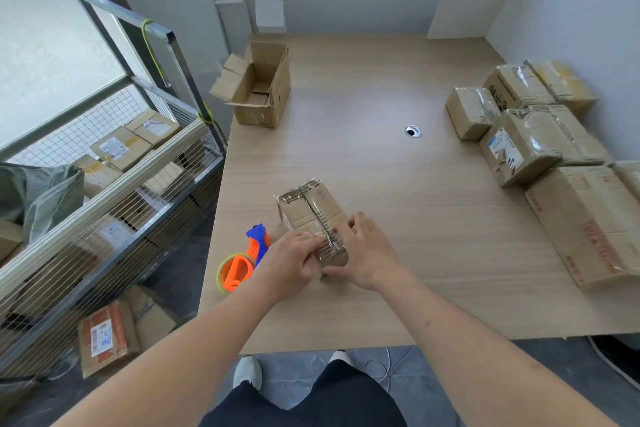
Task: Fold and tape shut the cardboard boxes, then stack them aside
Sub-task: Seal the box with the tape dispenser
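A small cardboard box (308, 211) lies on the wooden table (381, 166) near its front left, with a strip of clear tape running along its top seam. My left hand (294, 260) holds the box's near left corner, fingers curled over the edge. My right hand (367, 253) presses on the near right end of the box, fingers over the taped seam. An orange and blue tape dispenser (244, 262) lies on the table just left of my left hand. Several taped boxes (526, 139) stand grouped along the table's right side.
An open, untaped box (263, 87) stands at the table's far left corner. A wire cage cart (104, 191) with parcels stands left of the table, and a labelled box (107, 336) lies on the floor beside it. A cable grommet (413, 131) sits mid-table.
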Tool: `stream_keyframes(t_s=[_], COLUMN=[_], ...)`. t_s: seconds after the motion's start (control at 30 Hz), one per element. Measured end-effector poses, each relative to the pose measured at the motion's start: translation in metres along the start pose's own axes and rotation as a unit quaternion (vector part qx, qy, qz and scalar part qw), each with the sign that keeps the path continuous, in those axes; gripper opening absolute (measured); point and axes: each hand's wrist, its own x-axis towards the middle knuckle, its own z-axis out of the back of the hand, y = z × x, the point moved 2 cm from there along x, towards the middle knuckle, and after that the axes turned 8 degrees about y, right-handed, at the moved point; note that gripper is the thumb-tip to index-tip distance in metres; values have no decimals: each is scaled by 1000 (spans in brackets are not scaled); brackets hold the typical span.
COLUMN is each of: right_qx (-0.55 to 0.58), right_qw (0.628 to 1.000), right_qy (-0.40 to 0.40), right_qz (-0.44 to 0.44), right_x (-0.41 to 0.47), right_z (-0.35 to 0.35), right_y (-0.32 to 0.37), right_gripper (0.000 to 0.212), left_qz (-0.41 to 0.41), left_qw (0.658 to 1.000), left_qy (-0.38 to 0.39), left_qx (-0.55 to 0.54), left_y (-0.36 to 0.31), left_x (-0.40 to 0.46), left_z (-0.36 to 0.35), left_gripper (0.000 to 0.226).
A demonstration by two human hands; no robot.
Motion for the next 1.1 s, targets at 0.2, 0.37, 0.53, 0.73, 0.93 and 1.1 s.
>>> stream_keyframes(t_s=[0.2, 0.37, 0.53, 0.73, 0.93, 1.1], right_qx=[-33, -43, -39, -59, -44, 93], right_qw=[996, 998, 999, 997, 994, 995], right_qy=[-27, -7, 10, -23, -71, -30], right_qz=[-82, -42, 11, 38, 64, 34], right_x=[1, -1, 3, 17, 39, 57], right_z=[-2, 7, 15, 25, 18, 6], right_y=[15, 3, -20, -38, -32, -18], right_gripper=[93, 89, 76, 67, 69, 56], left_qz=[30, 55, 82, 72, 101, 84], left_qw=[996, 995, 984, 981, 972, 974], left_qy=[79, 65, 115, 107, 39, 6], left_qx=[5, 48, 108, 146, 209, 210], left_y=[-6, 25, 41, 45, 33, 23], left_x=[15, 31, 50, 41, 17, 11], left_z=[18, 11, 8, 0, -3, -2], left_gripper=[56, 60, 63, 57, 55, 46])
